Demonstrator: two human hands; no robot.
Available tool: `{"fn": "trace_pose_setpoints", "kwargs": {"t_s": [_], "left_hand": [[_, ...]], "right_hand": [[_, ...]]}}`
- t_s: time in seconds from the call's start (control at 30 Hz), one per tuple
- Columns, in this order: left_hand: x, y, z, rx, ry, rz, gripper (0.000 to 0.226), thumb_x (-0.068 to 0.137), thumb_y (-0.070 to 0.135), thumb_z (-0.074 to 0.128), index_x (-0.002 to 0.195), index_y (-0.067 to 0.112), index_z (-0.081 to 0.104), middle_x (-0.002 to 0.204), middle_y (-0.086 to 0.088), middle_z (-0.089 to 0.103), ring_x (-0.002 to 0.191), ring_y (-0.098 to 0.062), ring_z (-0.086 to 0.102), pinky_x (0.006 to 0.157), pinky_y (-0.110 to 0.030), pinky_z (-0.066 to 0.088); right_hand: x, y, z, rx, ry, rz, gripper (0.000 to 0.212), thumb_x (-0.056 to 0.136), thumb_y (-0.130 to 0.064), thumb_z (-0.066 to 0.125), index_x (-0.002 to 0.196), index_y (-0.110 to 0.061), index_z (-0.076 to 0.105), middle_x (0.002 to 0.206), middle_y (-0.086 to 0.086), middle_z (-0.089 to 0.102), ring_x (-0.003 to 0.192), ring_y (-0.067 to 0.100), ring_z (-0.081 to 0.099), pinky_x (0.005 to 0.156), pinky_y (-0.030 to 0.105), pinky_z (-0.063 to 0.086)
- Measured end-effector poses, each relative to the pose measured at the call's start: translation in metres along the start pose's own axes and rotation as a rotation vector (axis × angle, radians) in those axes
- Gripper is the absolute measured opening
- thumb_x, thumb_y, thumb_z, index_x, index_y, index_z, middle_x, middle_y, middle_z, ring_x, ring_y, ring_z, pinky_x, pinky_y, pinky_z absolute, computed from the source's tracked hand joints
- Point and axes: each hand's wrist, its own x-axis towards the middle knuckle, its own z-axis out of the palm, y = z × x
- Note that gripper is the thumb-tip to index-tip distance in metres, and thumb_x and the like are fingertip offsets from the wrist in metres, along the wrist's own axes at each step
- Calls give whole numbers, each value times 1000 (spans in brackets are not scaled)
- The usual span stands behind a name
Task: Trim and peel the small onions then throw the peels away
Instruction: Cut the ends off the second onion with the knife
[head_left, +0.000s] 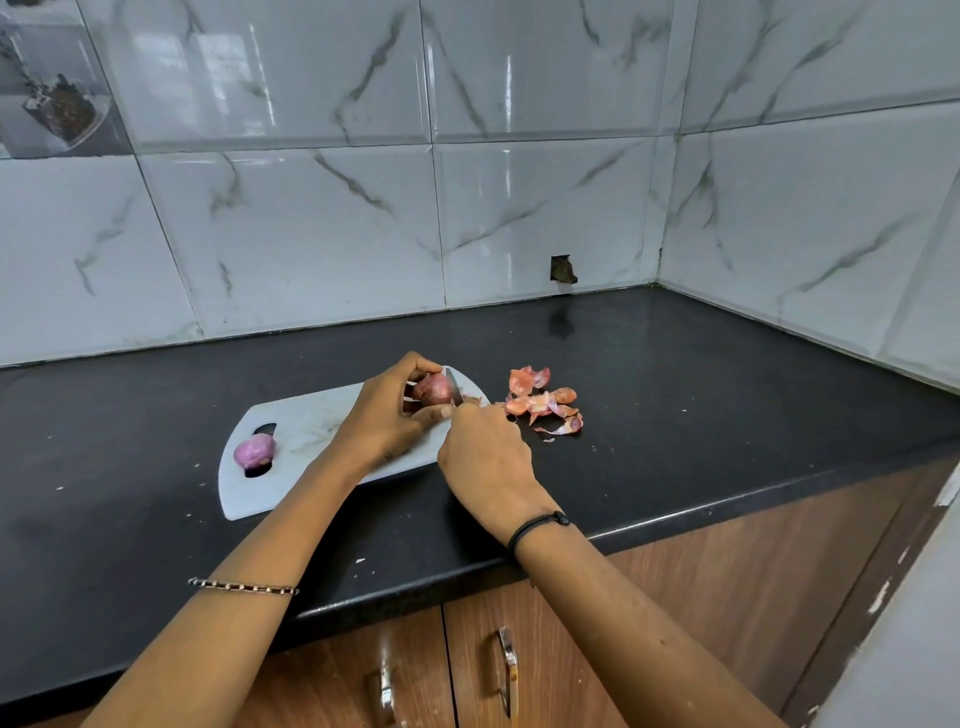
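Over the far right end of the white chopping board (311, 431), the left hand (389, 415) has a small red onion (434, 391) cupped off the surface, fingers curled over its top and the thumb tucked under it. The right hand (485, 457) sits just beside it, nearer the counter's edge, fist closed round a knife (455, 387) whose handle is hidden in the grip. Only the blade shows, standing nearly upright and touching the onion's right-hand end. The onion looks to lie with its long axis across, left to right, so the end facing the blade would be the one to trim. The left thumb lies close below the edge, and that is the thing to watch. A heap of pinkish peels (545, 400) lies on the black counter (675, 389) just right of the board, out of the way of both hands. One peeled onion (253, 451) rests at the board's left end by the handle slot, well apart from the work
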Motion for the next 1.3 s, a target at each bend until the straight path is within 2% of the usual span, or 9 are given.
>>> {"fn": "trace_pose_setpoints", "kwargs": {"t_s": [0.2, 0.3, 0.53, 0.7, 0.83, 0.9, 1.03, 1.2, 1.3], "left_hand": [[0, 0, 0, -7, -1, -10, 38, 84, 19, 83, 117, 28, 65, 106, 16, 65, 91, 3, 66, 74, -7, 47], [0, -2, -1, -3, -7, -20, 39, 84, 21, 83, 116, 31, 65, 109, 11, 67, 95, -2, 67, 78, -12, 48], [1, 2, 2, 66, 3, -13, 39, 84, 13, 79, 117, 26, 63, 110, 6, 67, 90, -6, 65, 74, -11, 46], [2, -3, 3, 194, -2, 0, 38, 85, 15, 72, 119, 27, 61, 110, 1, 66, 100, -21, 64, 85, -30, 53], [4, -5, 1, 257, -34, -1, 49, 89, 21, 70, 136, 23, 59, 121, -4, 64, 113, -22, 59, 97, -32, 48], [4, -5, 0, 285, -64, -1, 54, 92, 21, 67, 145, 20, 54, 121, -6, 61, 114, -22, 57, 95, -28, 43], [4, -6, -1, 330, -127, 52, 60, 94, 11, 63, 151, 19, 47, 124, -11, 61, 118, -26, 54, 100, -32, 42], [1, -9, -1, 190, -54, 1, 53, 94, 15, 68, 143, 28, 56, 122, 0, 64, 113, -18, 61, 101, -31, 48], [0, -12, -3, 61, -1, -41, 49, 93, 13, 71, 136, 31, 60, 124, 3, 64, 108, -13, 65, 95, -28, 53]], "right_hand": [[6, 5, -4, 71, -41, 27, 24, 100, -7, 44, 120, 2, 55, 125, 21, 55, 116, 42, 57, 83, 39, 46], [9, 7, -6, 57, -48, 25, 23, 100, -7, 45, 118, 2, 55, 123, 22, 55, 114, 43, 57, 78, 36, 40], [7, 3, -2, -273, 9, -96, 29, 102, -2, 44, 128, -6, 56, 131, 13, 57, 121, 33, 60, 87, 39, 52], [7, -3, 7, -408, 48, -175, 34, 102, 0, 48, 133, -10, 56, 135, 9, 57, 123, 28, 60, 86, 39, 55], [7, -6, 17, -509, 74, -221, 38, 102, -2, 49, 140, -4, 51, 143, 12, 51, 134, 24, 50, 88, 36, 55], [9, -7, 20, -563, 81, -228, 40, 102, -2, 49, 142, -3, 50, 145, 14, 49, 135, 24, 49, 88, 34, 54], [12, -8, 19, -677, 66, -319, 30, 102, -3, 50, 130, -8, 59, 132, 9, 59, 124, 25, 57, 77, 31, 50], [18, 10, 3, -403, 34, -188, 34, 102, -3, 44, 134, -7, 55, 130, 14, 59, 121, 34, 61, 85, 39, 52], [23, 27, -7, -84, 39, -65, 26, 102, -10, 42, 122, -2, 56, 113, 20, 63, 99, 36, 61, 67, 29, 45]]}}
